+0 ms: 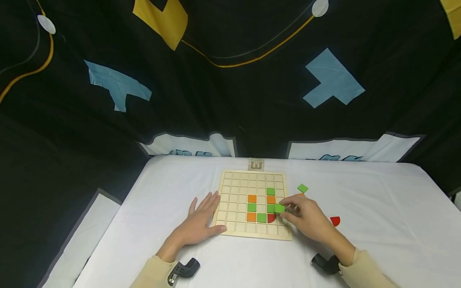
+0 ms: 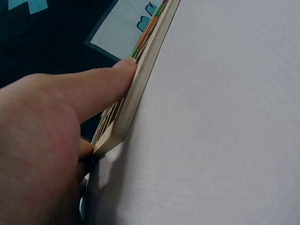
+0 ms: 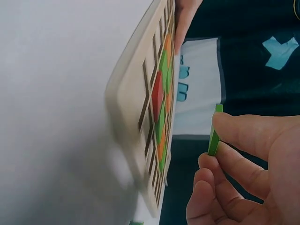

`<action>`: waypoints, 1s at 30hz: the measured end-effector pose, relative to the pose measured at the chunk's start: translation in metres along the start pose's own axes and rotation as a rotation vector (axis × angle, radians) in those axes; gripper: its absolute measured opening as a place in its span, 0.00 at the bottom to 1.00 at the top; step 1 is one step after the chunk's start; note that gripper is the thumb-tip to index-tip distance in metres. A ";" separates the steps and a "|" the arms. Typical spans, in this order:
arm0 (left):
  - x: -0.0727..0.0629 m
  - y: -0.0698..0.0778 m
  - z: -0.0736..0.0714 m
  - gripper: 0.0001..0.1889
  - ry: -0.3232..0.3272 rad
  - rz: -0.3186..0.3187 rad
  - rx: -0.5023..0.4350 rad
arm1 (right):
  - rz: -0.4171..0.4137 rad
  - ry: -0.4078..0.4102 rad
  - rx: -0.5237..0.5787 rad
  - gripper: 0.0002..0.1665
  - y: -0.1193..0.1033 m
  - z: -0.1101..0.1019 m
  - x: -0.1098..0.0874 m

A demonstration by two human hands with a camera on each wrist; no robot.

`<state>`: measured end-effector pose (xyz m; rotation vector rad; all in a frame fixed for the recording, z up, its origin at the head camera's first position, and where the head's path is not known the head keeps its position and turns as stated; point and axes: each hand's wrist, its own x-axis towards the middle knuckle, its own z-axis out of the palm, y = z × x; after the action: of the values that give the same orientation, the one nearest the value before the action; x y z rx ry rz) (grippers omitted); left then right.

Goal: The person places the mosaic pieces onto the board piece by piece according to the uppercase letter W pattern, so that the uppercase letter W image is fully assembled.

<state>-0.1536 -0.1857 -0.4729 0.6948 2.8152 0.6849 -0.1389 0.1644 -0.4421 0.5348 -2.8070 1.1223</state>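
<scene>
A wooden board (image 1: 235, 182) with a square grid lies on the white table. My left hand (image 1: 197, 225) rests at its left edge, fingers stretched out; the left wrist view shows the thumb (image 2: 105, 84) lying on the board's rim. Between thumb and fingertips my right hand (image 1: 307, 218) pinches a green square tile (image 1: 279, 208). In the right wrist view this tile (image 3: 213, 140) is held edge-on, apart from the board. Several green and orange square tiles sit in the grid, along with a red round-cornered piece (image 1: 271, 218).
Right of the board lie a loose green tile (image 1: 302, 188) and a red rounded piece (image 1: 335, 221). An orange piece (image 1: 299, 195) is partly hidden behind my right hand. A small patterned square (image 1: 256, 164) touches the board's far side. Dark cloth (image 1: 230, 100) hangs behind the table.
</scene>
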 end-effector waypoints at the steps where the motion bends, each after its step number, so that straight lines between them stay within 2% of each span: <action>1: 0.000 0.000 0.000 0.53 0.001 0.001 -0.002 | 0.000 -0.002 0.007 0.16 -0.001 0.001 0.001; 13: 0.000 0.000 0.000 0.53 -0.005 -0.002 -0.009 | 0.038 -0.046 0.074 0.14 -0.020 0.018 0.011; 19: 0.000 0.000 -0.001 0.52 0.003 0.001 -0.003 | 0.061 -0.058 0.060 0.15 -0.029 0.029 0.014; 30: 0.001 0.000 0.000 0.52 0.009 0.003 -0.011 | -0.001 -0.083 0.030 0.13 -0.038 0.040 0.021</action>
<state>-0.1542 -0.1852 -0.4729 0.6961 2.8171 0.7049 -0.1428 0.1054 -0.4426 0.5989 -2.8635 1.1709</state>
